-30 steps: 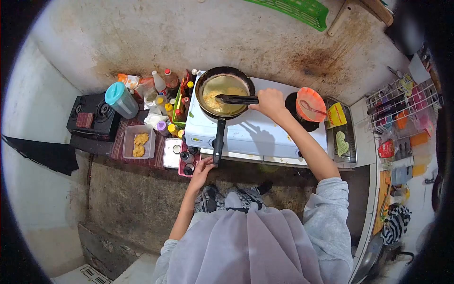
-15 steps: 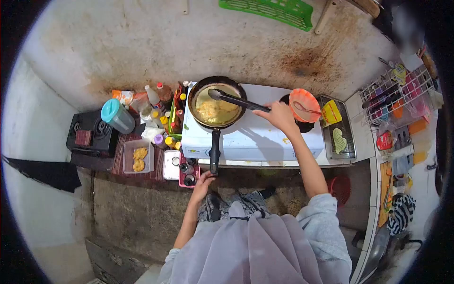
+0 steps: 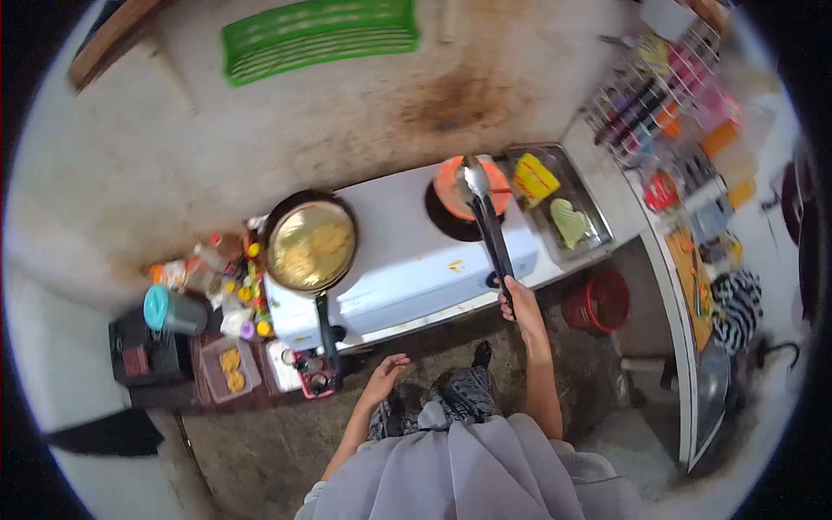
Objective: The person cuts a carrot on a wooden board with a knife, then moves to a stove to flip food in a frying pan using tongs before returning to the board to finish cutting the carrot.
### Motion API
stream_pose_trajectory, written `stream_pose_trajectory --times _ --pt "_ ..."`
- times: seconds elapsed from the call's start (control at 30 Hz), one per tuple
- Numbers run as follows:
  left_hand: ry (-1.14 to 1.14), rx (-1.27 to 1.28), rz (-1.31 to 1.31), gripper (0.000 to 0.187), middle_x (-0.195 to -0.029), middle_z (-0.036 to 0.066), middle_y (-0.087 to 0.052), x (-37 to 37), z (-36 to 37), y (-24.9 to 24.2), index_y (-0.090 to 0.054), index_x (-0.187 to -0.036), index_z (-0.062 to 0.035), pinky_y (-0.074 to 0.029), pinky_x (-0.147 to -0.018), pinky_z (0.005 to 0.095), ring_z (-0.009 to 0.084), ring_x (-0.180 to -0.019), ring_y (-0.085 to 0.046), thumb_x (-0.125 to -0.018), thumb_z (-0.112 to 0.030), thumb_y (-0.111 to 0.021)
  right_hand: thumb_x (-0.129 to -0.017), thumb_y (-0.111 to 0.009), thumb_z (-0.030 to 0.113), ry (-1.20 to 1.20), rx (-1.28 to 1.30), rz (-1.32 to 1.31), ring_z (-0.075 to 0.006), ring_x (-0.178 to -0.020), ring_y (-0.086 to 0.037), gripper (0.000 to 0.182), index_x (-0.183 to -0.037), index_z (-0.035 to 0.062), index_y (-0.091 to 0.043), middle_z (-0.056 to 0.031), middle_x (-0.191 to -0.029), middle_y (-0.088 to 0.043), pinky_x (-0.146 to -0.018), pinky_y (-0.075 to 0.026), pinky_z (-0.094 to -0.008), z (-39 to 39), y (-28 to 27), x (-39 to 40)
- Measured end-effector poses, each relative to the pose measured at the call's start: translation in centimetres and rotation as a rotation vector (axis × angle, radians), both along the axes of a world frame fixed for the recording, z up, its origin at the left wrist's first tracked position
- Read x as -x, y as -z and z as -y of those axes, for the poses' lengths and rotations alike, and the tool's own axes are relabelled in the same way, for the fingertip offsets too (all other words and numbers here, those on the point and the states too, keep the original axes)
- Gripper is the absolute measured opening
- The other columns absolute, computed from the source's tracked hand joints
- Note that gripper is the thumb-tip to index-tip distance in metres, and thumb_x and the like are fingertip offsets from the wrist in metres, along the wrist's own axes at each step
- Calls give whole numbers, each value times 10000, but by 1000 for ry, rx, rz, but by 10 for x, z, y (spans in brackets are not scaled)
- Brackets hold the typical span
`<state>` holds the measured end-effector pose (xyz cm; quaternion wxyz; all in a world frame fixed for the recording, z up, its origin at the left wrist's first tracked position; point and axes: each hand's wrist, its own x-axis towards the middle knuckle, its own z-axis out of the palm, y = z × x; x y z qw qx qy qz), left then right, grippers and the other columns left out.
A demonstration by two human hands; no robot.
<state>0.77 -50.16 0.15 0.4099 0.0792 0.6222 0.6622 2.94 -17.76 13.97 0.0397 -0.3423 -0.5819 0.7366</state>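
My right hand (image 3: pixel 522 310) is closed round the lower end of black-handled tongs (image 3: pixel 491 238). Their metal tip lies over an orange bowl (image 3: pixel 446 192) at the right side of the white stove (image 3: pixel 390 217). My left hand (image 3: pixel 386 379) hangs in front of the stove, fingers apart, holding nothing, to the right of the pan handle. On the left burner a black frying pan (image 3: pixel 347 269) holds oil with yellowish pieces of food (image 3: pixel 329 237) in it.
Left of the stove stand bottles, a plastic box (image 3: pixel 249 368) with fried pieces and a teal-lidded pitcher (image 3: pixel 178 312). At right are a metal sink tray (image 3: pixel 598 227), a red basket (image 3: pixel 598 302), a wire rack (image 3: pixel 646 95) and a cutting board (image 3: pixel 683 269).
My left hand has let go of the pan handle. The tongs have moved from the pan to over the orange bowl. The view has shifted to the right and tilted.
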Motion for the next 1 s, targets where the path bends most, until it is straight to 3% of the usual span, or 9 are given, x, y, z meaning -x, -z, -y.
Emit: stream_pose_trajectory --times 0.1,0.2,0.23,0.33,0.47,0.6,0.83,0.93,1.0 --pt "92 16 27 364 -1239 97 -570 2 -42 -7 -466 -1294 1 -387 -999 285 161 -1144 -521 -942 -86 -496 -906 -630 350 225 -192 -76 4 -485 -357 299 -961 56 -610 59 -662 -444 -411 -271 -189 -53 7 -41" --pt "192 60 20 361 -1234 97 -567 -5 -90 -8 -458 -1295 12 -390 -1003 287 160 -1144 -522 -946 -77 -485 -886 -659 335 349 -607 -37 -116 -709 -569 424 -1091 -30 -594 -36 -826 -620 -661 -469 -256 -124 35 -78" --pt "247 39 6 368 -1245 85 -563 -8 -107 -6 -455 -1304 -7 -388 -991 295 157 -1133 -521 -950 -104 -477 -831 -705 400 385 -662 17 -231 -885 -620 589 -1163 -64 -557 -117 -966 -665 -821 -471 -329 -147 44 -89" --pt "391 -7 -51 368 -1254 76 -552 -16 -158 7 -445 -1316 -28 -384 -987 310 168 -1130 -516 -961 -125 -467 -767 -736 483 451 -758 302 -296 -937 -636 738 -1205 -70 -524 -179 -1012 -665 -831 -476 -372 -194 58 -111" --pt "484 -3 -55 359 -1221 64 -571 -30 -237 9 -440 -1309 -36 -419 -944 297 159 -1092 -531 -953 -80 -468 -708 -754 535 383 -718 370 -370 -1000 -619 925 -1305 -82 -410 -257 -1064 -632 -864 -475 -417 -258 84 -113" --pt "543 20 -74 347 -1230 69 -569 -40 -318 -3 -449 -1300 -35 -416 -952 299 159 -1101 -524 -957 -87 -462 -695 -778 467 306 -837 365 -412 -1014 -599 915 -1287 -112 -389 -293 -1073 -605 -851 -478 -436 -315 125 -88" --pt "641 -37 -66 327 -1239 69 -563 -63 -387 -1 -461 -1281 -19 -417 -949 310 158 -1079 -523 -958 -70 -474 -720 -780 366 151 -684 382 -406 -1240 -443 909 -1324 -136 -324 -340 -1311 -431 -1036 -390 -398 -355 126 -48" --pt "707 -6 -10 334 -1238 75 -559 -61 -399 -6 -462 -1285 -17 -404 -972 310 162 -1111 -515 -954 -58 -482 -713 -783 374 173 -802 377 -434 -1116 -524 901 -1305 -132 -329 -322 -1201 -500 -953 -449 -424 -356 155 -43" --pt "748 21 1 347 -1235 83 -557 -55 -413 -13 -454 -1296 -13 -389 -996 308 162 -1137 -506 -953 -56 -482 -723 -777 369 90 -755 392 -458 -1161 -481 942 -1343 -139 -281 -350 -1254 -435 -993 -420 -431 -359 155 -43"
